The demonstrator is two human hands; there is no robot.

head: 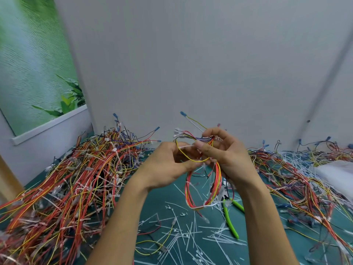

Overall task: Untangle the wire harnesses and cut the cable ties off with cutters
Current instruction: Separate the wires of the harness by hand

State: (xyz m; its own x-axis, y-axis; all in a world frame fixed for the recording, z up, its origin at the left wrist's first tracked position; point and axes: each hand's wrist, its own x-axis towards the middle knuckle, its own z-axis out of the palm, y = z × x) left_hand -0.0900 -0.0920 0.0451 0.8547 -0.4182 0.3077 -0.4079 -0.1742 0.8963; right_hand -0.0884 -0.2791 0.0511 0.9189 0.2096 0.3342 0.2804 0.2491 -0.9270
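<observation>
Green table — heaped wire harnesses, cut cable ties, green-handled cutters lie on it.

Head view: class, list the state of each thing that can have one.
Looped red, yellow and white wire harness: held up, tangled.
Left hand: pinches it.
Right hand: grips it.
Green-handled cutters: lying untouched on green mat.
Left pile of red-and-yellow harnesses: tangled.
White plastic cable ties: loose, scattered on mat.

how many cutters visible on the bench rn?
1. The green-handled cutters lie on the green mat below the right hand, head partly under the held harness. More could be buried under the wire piles.
</observation>
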